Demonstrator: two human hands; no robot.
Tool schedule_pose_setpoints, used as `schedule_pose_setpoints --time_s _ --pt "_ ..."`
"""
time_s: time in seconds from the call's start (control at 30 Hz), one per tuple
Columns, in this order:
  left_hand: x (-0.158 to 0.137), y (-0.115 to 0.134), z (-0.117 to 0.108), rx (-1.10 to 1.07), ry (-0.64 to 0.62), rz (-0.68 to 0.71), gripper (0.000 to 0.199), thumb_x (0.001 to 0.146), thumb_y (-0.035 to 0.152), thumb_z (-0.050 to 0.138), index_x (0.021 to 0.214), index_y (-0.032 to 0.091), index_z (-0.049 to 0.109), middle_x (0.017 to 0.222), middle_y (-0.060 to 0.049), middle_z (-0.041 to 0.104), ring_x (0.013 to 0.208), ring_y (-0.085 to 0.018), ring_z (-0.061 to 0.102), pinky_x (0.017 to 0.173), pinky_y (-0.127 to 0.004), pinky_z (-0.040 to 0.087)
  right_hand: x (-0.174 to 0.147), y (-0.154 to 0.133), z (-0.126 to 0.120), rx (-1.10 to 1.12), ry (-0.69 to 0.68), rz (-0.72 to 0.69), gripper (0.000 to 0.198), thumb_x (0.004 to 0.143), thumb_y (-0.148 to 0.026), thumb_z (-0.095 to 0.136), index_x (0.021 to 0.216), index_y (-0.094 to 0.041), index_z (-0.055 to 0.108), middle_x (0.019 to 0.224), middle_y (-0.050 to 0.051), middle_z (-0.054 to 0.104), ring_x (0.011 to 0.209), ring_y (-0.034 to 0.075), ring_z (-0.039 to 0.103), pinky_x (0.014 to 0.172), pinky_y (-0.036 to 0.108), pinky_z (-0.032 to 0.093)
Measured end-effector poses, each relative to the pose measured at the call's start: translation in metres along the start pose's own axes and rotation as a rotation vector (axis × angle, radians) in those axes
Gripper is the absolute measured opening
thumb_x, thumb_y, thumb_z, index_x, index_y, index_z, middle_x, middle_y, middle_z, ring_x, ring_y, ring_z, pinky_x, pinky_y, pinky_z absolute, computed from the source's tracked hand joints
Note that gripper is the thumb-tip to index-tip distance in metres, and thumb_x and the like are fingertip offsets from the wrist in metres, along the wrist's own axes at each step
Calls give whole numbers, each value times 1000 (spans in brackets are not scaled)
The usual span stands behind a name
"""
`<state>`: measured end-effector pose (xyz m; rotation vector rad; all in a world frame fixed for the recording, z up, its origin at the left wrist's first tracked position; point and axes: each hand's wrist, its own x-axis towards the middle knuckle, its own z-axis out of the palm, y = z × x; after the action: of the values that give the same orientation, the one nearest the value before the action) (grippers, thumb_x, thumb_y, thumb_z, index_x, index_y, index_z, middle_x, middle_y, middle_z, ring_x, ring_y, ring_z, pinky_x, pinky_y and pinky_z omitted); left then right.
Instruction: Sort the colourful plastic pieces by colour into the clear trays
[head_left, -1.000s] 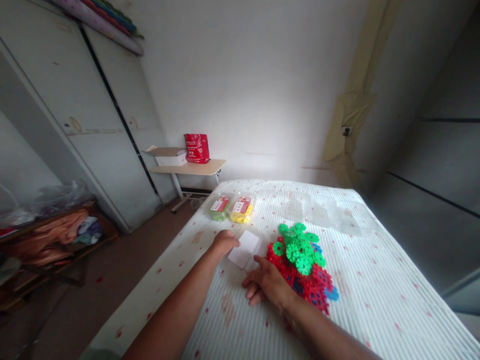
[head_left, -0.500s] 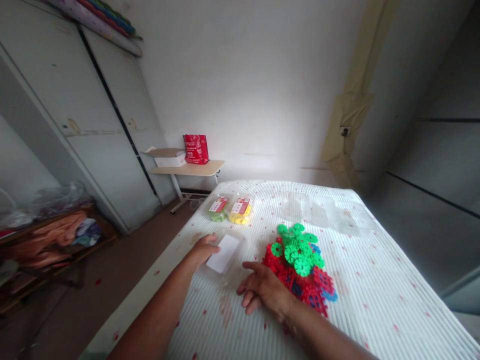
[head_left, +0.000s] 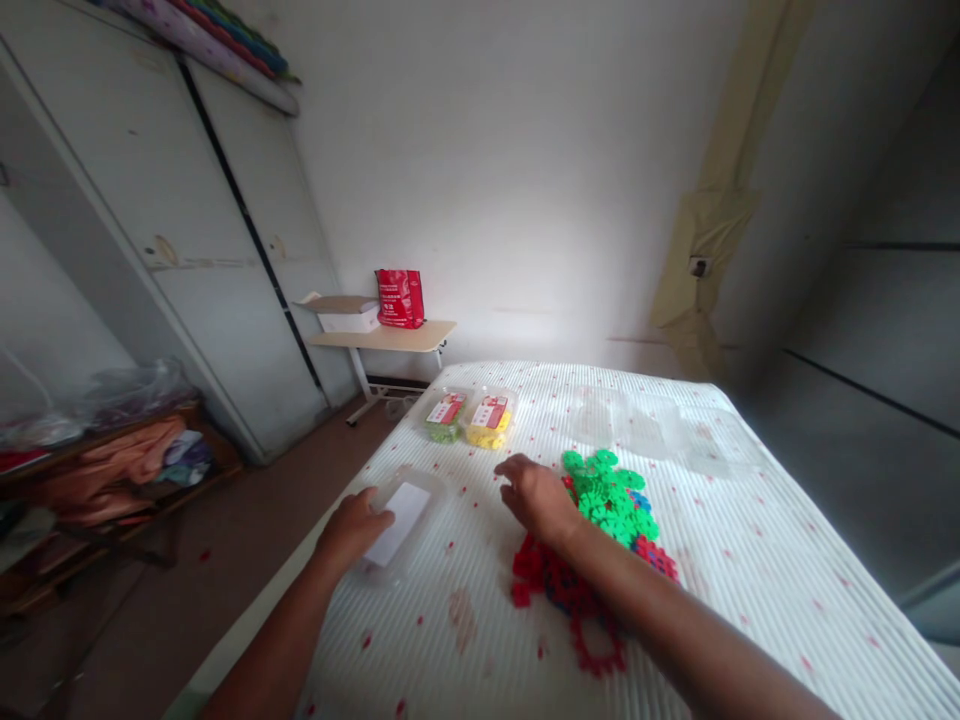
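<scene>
My left hand (head_left: 352,532) grips the near-left edge of a clear plastic box (head_left: 433,487) with a white label (head_left: 399,522) on top, its thumb over the label. To the right, my right hand (head_left: 536,497) reaches over the table with fingers apart and slightly bent, and nothing shows in them. Its forearm crosses a pile of plastic toy pieces. Green notched discs (head_left: 609,500) lie on the far side of the pile. Red interlocking pieces (head_left: 529,565) spread beneath and nearer, with some blue among them. The forearm hides part of the pile.
Behind the hands sit a box of green pieces (head_left: 445,416) and a box of yellow pieces (head_left: 489,420), both red-labelled. Clear plastic trays (head_left: 645,425) lie at the back right. A small side table (head_left: 382,338) holds a red bag (head_left: 400,298) and a white carton (head_left: 349,318).
My left hand has drawn the clear box leftward, toward the table's left edge. My right hand has moved forward, away from me, and now lies alongside the green discs.
</scene>
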<state>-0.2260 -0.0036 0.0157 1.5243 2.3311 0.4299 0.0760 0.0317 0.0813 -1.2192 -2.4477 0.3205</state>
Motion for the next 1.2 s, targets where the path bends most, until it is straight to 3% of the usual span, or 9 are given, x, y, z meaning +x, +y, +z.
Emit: schedule_pose_setpoints --time_s 0.17,0.33,0.53,0.67,0.77,0.93,1.03,1.2 --pt "-9 6 2 165 81 -27 61 74 37 45 129 11 45 113 -18 57 103 -29 57 79 -36 45 58 9 8 -425 44 -16 26 88 -14 38 101 -16 60 109 12 59 99 21 53 74 29 47" --pt "-18 22 -7 192 85 -88 63 74 37 45 133 18 41 129 -17 49 116 -33 48 84 -43 44 93 13 30 -522 15 -30 30 90 -13 33 109 -12 56 112 18 56 104 25 48 75 36 46" --pt "-26 49 -14 143 218 15 54 75 33 48 127 22 49 127 -14 52 115 -34 48 86 -49 42 103 22 38 -562 -12 -88 30 91 -13 31 110 -9 54 108 18 58 100 26 49 76 38 45" --pt "-33 72 -13 -110 253 169 45 72 22 51 117 19 57 120 -11 58 111 -26 53 94 -39 40 90 27 32 -575 -42 -155 27 91 -13 33 106 -11 55 104 16 59 97 25 50 71 35 46" --pt "-39 91 -2 -525 158 177 40 71 17 53 110 16 61 111 -11 62 100 -21 59 90 -32 43 70 30 23 -572 -49 -195 24 92 -15 34 104 -14 55 102 13 59 94 23 50 67 31 46" --pt "-49 125 30 -1252 -74 -24 40 69 27 66 106 16 59 101 -10 65 87 -20 64 79 -31 49 27 28 5 -541 23 -208 17 90 -16 40 97 -16 56 92 8 59 88 20 51 65 27 46" --pt "-57 146 42 -1509 -218 -90 35 76 35 61 106 17 57 96 -8 66 83 -17 64 75 -30 51 -1 23 -5 -474 115 -227 12 88 -16 44 90 -16 56 85 6 59 81 19 51 65 28 46" --pt "-71 169 47 -1814 -608 -54 42 85 47 46 108 15 60 97 -10 68 87 -21 64 72 -32 52 -53 10 -10 -315 302 -290 14 88 -13 43 83 -16 56 78 6 58 74 18 50 66 29 46"
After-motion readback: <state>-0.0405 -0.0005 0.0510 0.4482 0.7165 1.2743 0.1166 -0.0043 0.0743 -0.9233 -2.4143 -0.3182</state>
